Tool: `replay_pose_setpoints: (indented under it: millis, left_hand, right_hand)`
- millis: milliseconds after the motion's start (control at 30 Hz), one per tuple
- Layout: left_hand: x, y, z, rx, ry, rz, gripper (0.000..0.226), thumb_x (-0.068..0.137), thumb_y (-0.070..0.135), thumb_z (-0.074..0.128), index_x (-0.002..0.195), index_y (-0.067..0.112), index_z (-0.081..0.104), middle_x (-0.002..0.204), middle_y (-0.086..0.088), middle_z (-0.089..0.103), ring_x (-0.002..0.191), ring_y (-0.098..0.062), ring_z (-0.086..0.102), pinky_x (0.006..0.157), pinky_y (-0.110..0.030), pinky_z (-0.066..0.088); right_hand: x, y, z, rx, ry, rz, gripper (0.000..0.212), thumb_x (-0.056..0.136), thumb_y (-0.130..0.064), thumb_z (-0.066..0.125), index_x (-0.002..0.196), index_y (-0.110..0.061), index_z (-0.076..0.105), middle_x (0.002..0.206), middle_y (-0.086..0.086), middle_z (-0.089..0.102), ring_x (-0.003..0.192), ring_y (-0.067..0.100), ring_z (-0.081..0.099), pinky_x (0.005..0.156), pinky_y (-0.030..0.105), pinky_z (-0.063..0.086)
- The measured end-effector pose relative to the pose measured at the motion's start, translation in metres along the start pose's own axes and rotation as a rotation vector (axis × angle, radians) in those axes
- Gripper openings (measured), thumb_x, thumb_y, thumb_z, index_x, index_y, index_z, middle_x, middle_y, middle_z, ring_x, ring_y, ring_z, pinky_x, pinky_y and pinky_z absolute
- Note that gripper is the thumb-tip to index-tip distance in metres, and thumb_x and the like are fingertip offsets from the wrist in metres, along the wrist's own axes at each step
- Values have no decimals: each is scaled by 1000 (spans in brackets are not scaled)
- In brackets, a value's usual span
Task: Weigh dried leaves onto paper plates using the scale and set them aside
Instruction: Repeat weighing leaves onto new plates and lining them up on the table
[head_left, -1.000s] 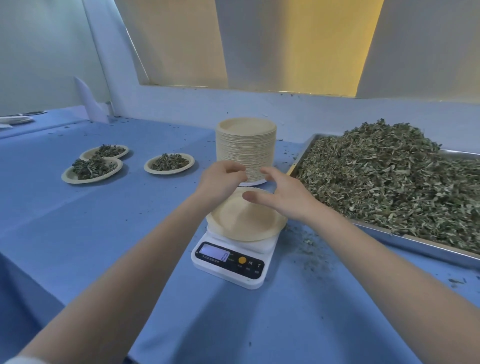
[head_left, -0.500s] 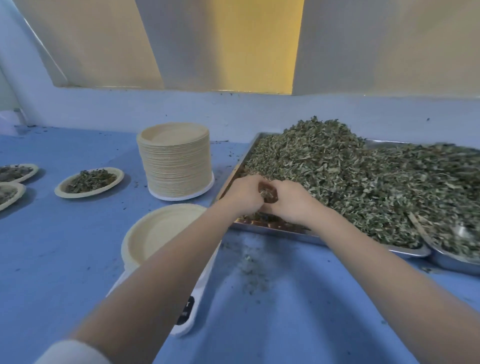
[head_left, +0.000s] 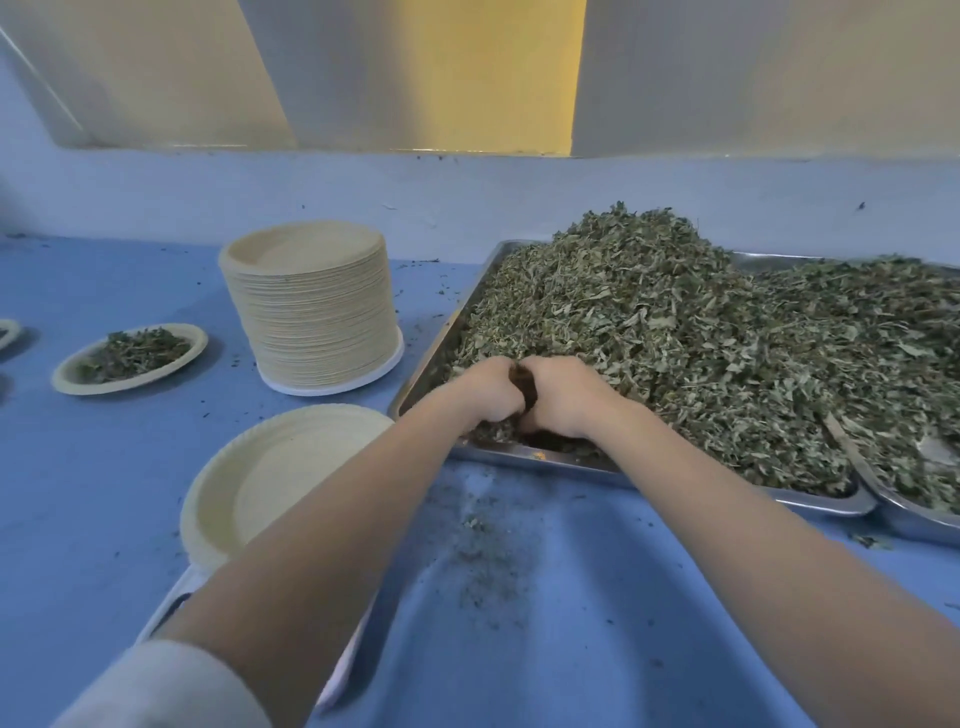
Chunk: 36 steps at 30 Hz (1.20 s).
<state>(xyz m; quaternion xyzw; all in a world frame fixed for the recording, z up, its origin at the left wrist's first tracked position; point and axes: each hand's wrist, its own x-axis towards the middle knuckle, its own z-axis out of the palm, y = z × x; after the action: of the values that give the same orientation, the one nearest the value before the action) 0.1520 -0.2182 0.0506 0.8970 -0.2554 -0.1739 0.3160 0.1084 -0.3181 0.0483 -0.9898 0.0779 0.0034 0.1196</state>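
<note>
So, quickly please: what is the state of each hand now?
Left hand: fingers curled, gathering loose dried green leaves in the steel tray.
Right hand: the same, curled on the leaves.

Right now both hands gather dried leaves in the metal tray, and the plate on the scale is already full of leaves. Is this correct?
Not quite. The head view shows the plate on the scale empty. The rest holds: the left hand and right hand are together in the dried leaves at the near edge of the metal tray.

Blue table (head_left: 93, 493) bears plate stack (head_left: 311, 306), tray (head_left: 810, 501), scale (head_left: 171, 603).
</note>
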Motion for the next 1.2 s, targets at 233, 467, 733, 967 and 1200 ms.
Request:
replay_pose_setpoints:
  millis: [233, 467, 733, 967, 1200]
  left_hand:
    - [-7, -12, -43, -229, 81, -5, 43, 85, 5, 66, 126, 6, 55, 106, -13, 62, 90, -24, 59, 82, -33, 54]
    - [-15, -9, -64, -273, 155, 7, 53, 83, 8, 70, 132, 7, 52, 101, -9, 50, 83, -20, 51, 71, -31, 46]
    - [-29, -1, -59, -396, 172, 50, 43, 84, -1, 65, 126, -1, 55, 98, -16, 59, 90, -29, 59, 92, -45, 50]
    - [-66, 12, -93, -381, 148, 135, 28, 87, -3, 61, 114, 7, 58, 83, -7, 60, 74, -15, 58, 69, -21, 54]
    - [-140, -41, -135, -206, 235, 61, 26, 84, -1, 64, 110, 2, 65, 88, -10, 64, 82, -18, 60, 84, -29, 51]
  right_hand:
    - [5, -6, -17, 273, 186, -72, 56, 77, -25, 76, 129, -20, 57, 123, 8, 60, 101, 17, 55, 78, 18, 37]
    - [5, -19, -26, 375, 250, -88, 50, 79, -20, 74, 127, -19, 60, 123, 5, 62, 85, 9, 53, 62, 8, 38]
    - [-10, -21, -42, 351, 246, -74, 50, 78, -19, 74, 126, -18, 61, 126, 4, 61, 87, 7, 51, 72, 15, 36]
    - [-30, -53, -78, 245, 256, -132, 51, 77, -21, 74, 126, -15, 62, 119, 4, 65, 80, 8, 50, 61, 15, 36]
    - [-52, -139, -56, 280, 197, -284, 34, 72, -18, 74, 100, 2, 70, 88, 17, 69, 82, 27, 63, 64, 36, 47]
